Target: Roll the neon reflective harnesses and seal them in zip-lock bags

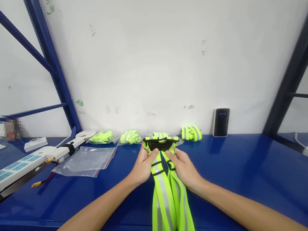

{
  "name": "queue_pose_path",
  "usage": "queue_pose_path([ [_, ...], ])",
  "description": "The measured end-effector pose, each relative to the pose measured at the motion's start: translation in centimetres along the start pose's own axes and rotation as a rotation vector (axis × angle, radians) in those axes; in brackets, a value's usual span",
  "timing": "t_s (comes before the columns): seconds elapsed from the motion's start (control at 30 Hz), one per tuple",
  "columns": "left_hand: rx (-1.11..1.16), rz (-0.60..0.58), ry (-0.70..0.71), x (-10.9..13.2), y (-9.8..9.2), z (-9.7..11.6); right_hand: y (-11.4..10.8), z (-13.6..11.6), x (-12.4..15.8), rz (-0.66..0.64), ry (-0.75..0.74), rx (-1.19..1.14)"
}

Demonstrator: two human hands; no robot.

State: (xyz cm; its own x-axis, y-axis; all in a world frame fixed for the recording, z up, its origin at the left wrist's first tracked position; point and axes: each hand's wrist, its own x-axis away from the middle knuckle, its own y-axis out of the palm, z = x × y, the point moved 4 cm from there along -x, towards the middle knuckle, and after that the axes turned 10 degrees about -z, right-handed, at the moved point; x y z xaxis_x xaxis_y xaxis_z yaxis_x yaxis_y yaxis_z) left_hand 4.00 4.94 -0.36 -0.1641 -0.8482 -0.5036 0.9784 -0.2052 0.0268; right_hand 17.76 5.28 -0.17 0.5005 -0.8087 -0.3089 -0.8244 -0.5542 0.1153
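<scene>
At lower centre, on the blue bench (250, 175), a reflective vest (168, 208) is pinched by the left hand (142, 165) and right hand (182, 167) at its black band (159, 144); released, it could be dragged off by its overhanging tail.

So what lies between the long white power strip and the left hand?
A clear plastic zip bag with a red seal, nearer the left hand, and thin red wires by the strip; head view.

Scuffed white wall (152, 52) behind a blue bench (251, 167), framed by blue steel braces (45, 42).
</scene>
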Motion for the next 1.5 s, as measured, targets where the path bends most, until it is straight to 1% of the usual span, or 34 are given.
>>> queue_pose_path([
  [0.13, -0.004, -0.015, 0.022, 0.0, 0.0, 0.1, 0.0, 0.2, 0.0, -0.042, 0.061, -0.024],
  [0.23, -0.041, -0.03, 0.041, 0.1, -0.1, -0.3, 0.0, 0.2, 0.0, -0.036, 0.089, -0.005],
  [0.43, -0.149, -0.073, 0.052, 0.7, 0.1, -0.5, 0.4, -0.3, 0.1, -0.014, -0.014, 0.038],
  [0.57, -0.191, -0.076, 0.079, 0.5, -0.1, -0.4, 0.4, -0.1, 0.1, -0.001, -0.011, -0.011],
  [0.67, -0.175, -0.06, 0.077, 0.0, -0.8, -1.0, 0.3, 0.1, 0.2, 0.033, 0.047, -0.107],
  [0.77, -0.178, -0.082, 0.076, -0.5, -1.5, -1.4, 0.5, 0.1, 0.5, 0.057, 0.133, -0.297],
  [0.83, -0.188, -0.097, 0.076, -0.7, -1.8, -1.3, 0.8, -0.2, 0.6, 0.011, 0.173, -0.411],
  [0.93, -0.182, -0.11, 0.064, -0.8, -2.0, -1.1, 1.0, -1.0, 0.7, -0.078, 0.209, -0.517],
  [1.0, -0.145, -0.15, 0.018, -0.7, -1.8, -1.0, 0.8, -1.3, 0.7, -0.088, 0.236, -0.561],
  [1.07, -0.075, -0.215, -0.051, -0.5, -1.4, -1.1, 0.3, -1.3, 0.7, -0.065, 0.259, -0.548],
  [1.13, -0.052, -0.252, -0.084, -0.3, -1.3, -1.1, -0.1, -1.1, 0.7, -0.051, 0.278, -0.497],
  [1.2, -0.098, -0.24, -0.07, -0.2, -1.4, -1.0, -0.3, -0.8, 0.6, -0.074, 0.287, -0.451],
  [1.3, -0.191, -0.192, -0.037, -0.3, -1.9, -0.9, -0.4, -0.3, 0.4, -0.118, 0.286, -0.424],
  [1.37, -0.213, -0.169, -0.033, -0.3, -2.1, -0.8, -0.5, -0.1, 0.2, -0.101, 0.278, -0.419],
  [1.43, -0.169, -0.157, -0.054, -0.1, -2.2, -0.7, -0.4, 0.0, 0.1, -0.068, 0.273, -0.422],
  [1.5, -0.061, -0.164, -0.091, 0.1, -1.9, -0.6, -0.4, 0.0, 0.0, -0.043, 0.263, -0.427],
])
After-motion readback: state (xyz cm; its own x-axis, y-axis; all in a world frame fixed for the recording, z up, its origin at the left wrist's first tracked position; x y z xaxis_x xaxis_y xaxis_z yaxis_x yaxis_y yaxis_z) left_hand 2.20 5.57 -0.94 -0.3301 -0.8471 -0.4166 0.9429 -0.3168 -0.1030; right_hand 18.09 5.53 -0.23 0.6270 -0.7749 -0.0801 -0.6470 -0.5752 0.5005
